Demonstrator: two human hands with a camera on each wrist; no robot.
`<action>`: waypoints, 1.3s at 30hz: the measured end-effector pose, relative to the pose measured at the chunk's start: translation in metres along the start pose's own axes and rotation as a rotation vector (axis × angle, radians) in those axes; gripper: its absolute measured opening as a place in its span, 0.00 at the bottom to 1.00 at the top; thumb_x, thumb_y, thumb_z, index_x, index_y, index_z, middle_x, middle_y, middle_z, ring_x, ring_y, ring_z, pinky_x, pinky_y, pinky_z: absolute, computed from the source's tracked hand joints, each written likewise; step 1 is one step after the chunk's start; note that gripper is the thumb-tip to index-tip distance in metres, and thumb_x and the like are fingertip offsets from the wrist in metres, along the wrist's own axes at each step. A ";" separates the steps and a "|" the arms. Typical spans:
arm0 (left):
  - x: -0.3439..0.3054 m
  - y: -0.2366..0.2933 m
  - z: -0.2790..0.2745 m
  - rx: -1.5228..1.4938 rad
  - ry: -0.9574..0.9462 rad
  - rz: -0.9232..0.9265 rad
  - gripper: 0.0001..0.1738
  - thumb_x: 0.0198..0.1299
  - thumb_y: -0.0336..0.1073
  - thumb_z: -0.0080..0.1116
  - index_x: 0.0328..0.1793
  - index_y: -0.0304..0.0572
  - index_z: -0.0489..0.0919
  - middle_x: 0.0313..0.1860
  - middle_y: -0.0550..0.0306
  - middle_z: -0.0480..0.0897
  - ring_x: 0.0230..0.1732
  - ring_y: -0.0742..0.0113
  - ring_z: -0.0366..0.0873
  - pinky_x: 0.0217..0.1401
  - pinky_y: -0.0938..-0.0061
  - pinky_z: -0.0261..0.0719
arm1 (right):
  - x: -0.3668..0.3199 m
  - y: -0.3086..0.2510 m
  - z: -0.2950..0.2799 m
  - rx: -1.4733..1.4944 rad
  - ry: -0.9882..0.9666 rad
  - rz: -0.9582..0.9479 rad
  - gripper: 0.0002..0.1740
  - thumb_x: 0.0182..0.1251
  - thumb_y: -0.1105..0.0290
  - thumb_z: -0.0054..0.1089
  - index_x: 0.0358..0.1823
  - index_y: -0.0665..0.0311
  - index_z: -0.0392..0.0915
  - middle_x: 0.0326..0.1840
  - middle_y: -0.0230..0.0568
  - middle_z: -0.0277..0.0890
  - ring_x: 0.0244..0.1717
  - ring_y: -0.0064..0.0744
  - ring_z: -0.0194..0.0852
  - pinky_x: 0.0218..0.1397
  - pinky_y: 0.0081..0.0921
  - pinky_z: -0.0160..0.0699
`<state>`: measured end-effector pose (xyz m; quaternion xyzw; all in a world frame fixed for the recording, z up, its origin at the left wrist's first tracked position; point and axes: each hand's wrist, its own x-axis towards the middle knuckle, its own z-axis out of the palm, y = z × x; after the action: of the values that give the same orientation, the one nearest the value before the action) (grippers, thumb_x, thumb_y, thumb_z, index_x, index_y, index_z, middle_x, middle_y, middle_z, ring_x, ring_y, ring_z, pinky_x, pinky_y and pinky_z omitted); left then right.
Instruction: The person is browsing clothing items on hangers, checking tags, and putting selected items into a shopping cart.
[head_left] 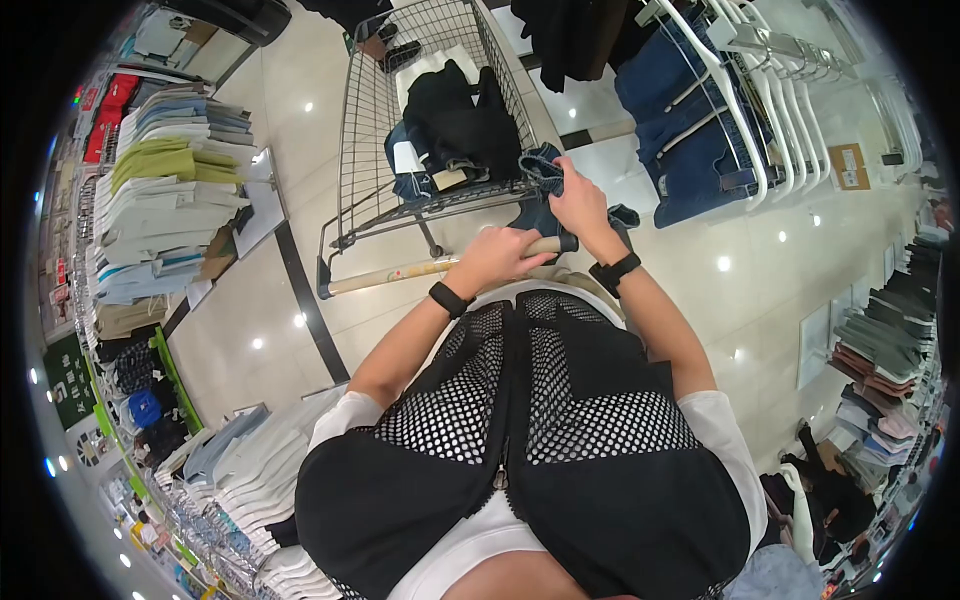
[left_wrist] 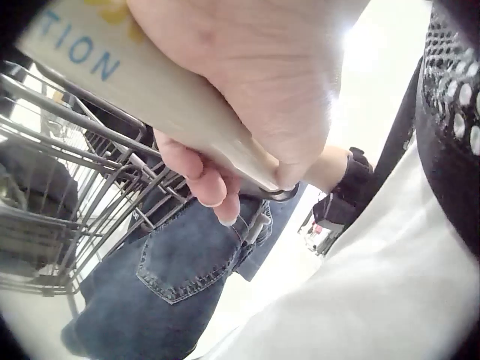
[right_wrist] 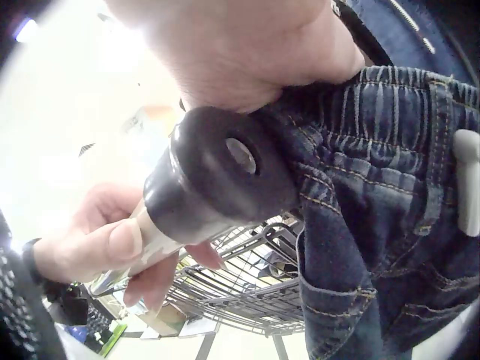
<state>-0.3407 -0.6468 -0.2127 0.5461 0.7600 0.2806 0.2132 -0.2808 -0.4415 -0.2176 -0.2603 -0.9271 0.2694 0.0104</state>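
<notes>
My left hand (head_left: 497,258) grips the shopping cart's handle bar (head_left: 395,274) near its right end, fingers wrapped around it. In the right wrist view, the bar's black end cap (right_wrist: 206,180) is close by my right hand (head_left: 583,207). That hand holds a pair of dark blue jeans (right_wrist: 375,180) by the gathered elastic waistband. The jeans hang beside the cart's handle end, and their stitched back pocket (left_wrist: 187,259) shows in the left wrist view. Inside the wire cart (head_left: 345,165) lie a black garment (head_left: 450,115) and some denim with a white tag (head_left: 407,157).
A rack of hanging jeans (head_left: 690,150) with white hangers stands ahead on the right. Shirts on hangers (head_left: 170,230) line the left side. More folded and hung clothes (head_left: 875,350) are on the right. Shiny tiled floor (head_left: 700,270) lies between the racks.
</notes>
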 end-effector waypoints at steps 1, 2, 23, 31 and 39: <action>0.000 0.000 -0.001 0.009 0.009 -0.001 0.26 0.71 0.62 0.66 0.46 0.45 0.89 0.29 0.45 0.88 0.31 0.42 0.87 0.35 0.51 0.84 | 0.001 -0.001 -0.001 -0.003 -0.015 0.013 0.35 0.64 0.66 0.73 0.72 0.55 0.70 0.52 0.59 0.89 0.53 0.65 0.88 0.55 0.58 0.87; 0.002 0.001 -0.001 0.018 0.018 0.000 0.26 0.70 0.62 0.67 0.47 0.44 0.89 0.29 0.45 0.88 0.31 0.42 0.87 0.35 0.51 0.84 | 0.002 -0.002 -0.003 -0.007 -0.028 0.027 0.35 0.64 0.66 0.73 0.72 0.55 0.70 0.52 0.59 0.89 0.54 0.65 0.88 0.55 0.58 0.87; 0.000 0.002 0.022 0.239 0.341 -0.096 0.24 0.72 0.54 0.69 0.29 0.44 0.88 0.23 0.51 0.84 0.25 0.48 0.84 0.28 0.57 0.80 | 0.002 0.009 0.009 0.071 0.043 -0.050 0.36 0.64 0.66 0.73 0.72 0.59 0.68 0.51 0.60 0.87 0.52 0.67 0.88 0.54 0.60 0.87; 0.000 0.003 0.019 0.174 0.427 -0.027 0.24 0.71 0.50 0.71 0.26 0.43 0.85 0.21 0.54 0.82 0.22 0.50 0.82 0.25 0.59 0.77 | 0.003 0.005 0.005 0.064 0.030 -0.021 0.33 0.65 0.66 0.73 0.68 0.60 0.67 0.51 0.57 0.87 0.51 0.65 0.89 0.53 0.57 0.88; -0.031 -0.017 -0.002 0.059 0.364 -0.007 0.21 0.72 0.49 0.70 0.29 0.43 0.86 0.24 0.55 0.83 0.23 0.51 0.82 0.26 0.61 0.78 | -0.004 -0.013 0.002 0.088 0.033 0.093 0.33 0.67 0.66 0.73 0.71 0.57 0.69 0.54 0.56 0.89 0.55 0.64 0.88 0.55 0.57 0.86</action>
<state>-0.3444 -0.6809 -0.2223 0.4897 0.7959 0.3515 0.0568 -0.2840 -0.4533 -0.2127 -0.3071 -0.9008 0.3059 0.0246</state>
